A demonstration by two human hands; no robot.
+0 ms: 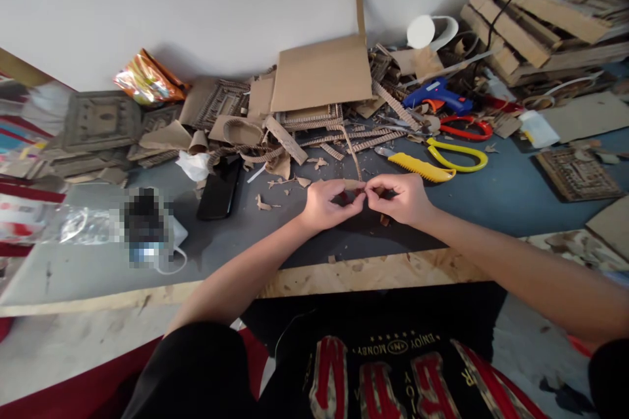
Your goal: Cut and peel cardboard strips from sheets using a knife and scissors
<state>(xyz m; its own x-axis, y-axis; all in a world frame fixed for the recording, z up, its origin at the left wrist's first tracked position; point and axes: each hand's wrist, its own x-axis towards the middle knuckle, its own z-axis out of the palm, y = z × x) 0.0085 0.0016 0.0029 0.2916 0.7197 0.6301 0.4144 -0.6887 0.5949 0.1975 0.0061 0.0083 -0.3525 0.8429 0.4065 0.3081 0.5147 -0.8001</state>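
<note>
My left hand (327,205) and my right hand (400,198) meet above the front part of the grey tabletop, fingertips pinched together. Between them they hold the lower end of a thin corrugated cardboard strip (352,152), which rises away from the fingers toward the pile behind. The exact grip is partly hidden by the fingers. Just beyond my right hand lie a yellow-handled utility knife (422,167) and scissors with yellow handles (464,158). Small torn cardboard scraps (265,203) are scattered left of my left hand.
Behind the hands, a flat cardboard sheet (322,75) rests on piled cardboard pieces. A blue glue gun (439,97) and red-handled tool (466,129) lie to the right. A black phone (219,188) lies left. Stacked cardboard panels (545,19) stand at the back right.
</note>
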